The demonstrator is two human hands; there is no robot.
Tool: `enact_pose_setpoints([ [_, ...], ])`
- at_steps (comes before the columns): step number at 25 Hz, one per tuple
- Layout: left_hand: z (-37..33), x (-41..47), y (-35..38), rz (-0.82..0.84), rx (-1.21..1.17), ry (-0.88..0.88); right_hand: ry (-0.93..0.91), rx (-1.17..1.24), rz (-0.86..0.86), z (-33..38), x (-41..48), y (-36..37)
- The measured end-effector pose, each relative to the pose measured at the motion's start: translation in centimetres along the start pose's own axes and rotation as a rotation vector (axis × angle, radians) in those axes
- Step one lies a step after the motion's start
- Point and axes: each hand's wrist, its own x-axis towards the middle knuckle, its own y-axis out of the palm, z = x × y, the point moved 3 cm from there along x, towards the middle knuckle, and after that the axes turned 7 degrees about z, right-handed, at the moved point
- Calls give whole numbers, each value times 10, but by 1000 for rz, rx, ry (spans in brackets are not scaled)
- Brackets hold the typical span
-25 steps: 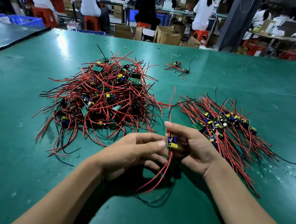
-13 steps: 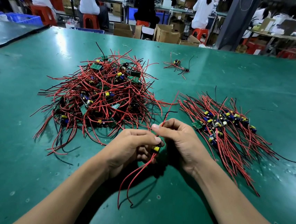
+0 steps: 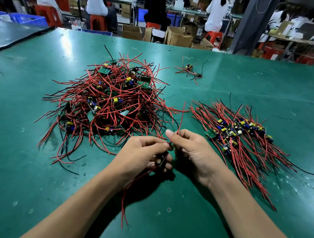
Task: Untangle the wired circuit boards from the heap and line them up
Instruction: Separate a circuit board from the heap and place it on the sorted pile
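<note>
A tangled heap [image 3: 108, 102] of small green circuit boards with red and black wires lies left of centre on the green table [image 3: 270, 87]. To the right, a lined-up row of boards [image 3: 241, 134] lies with wires fanned out. My left hand [image 3: 141, 155] grips one small circuit board [image 3: 158, 160], mostly hidden in the fingers, its red wires hanging down toward me. My right hand [image 3: 193, 151] pinches a red wire [image 3: 180, 119] of that board, which sticks upward between thumb and forefinger.
A small separate bundle of boards [image 3: 189, 70] lies farther back. Beyond the table's far edge stand cardboard boxes [image 3: 177, 36], red stools and several seated people at benches. A dark pillar [image 3: 251, 22] rises at the back right. A darker table [image 3: 7, 35] adjoins on the left.
The board passed from my right hand into my left and sank lower in its fingers. My right hand slid up a red wire, which now points upward; the lower wires hang straighter.
</note>
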Motion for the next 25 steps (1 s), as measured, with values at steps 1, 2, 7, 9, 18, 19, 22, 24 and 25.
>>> enact_pose_setpoints([
  [1, -1, 0, 0, -11, 11, 20, 12, 3, 58, 0, -2, 3],
  [2, -1, 0, -1, -27, 22, 36, 21, 7, 103, 0, -3, 5],
  [7, -2, -2, 0, -65, 59, 32, 0, -157, 47, -2, 0, 0],
  [9, -2, -1, 0, -58, 84, 25, -22, -186, -22, -3, 4, -4],
  [18, -2, -1, 7, 64, 238, 63, -199, -27, -293, 9, 10, -23],
  [19, -2, -1, 7, 67, 239, 62, -217, 2, -302, 11, 11, -24],
  [22, -2, -2, 7, 68, 235, 54, -167, 170, -266, 13, 10, -20],
  [24, -1, -2, 8, 71, 249, 58, -47, 385, -203, 13, 10, -18],
  [25, -1, -2, 8, 70, 266, 61, 4, 492, -168, 14, 9, -17],
])
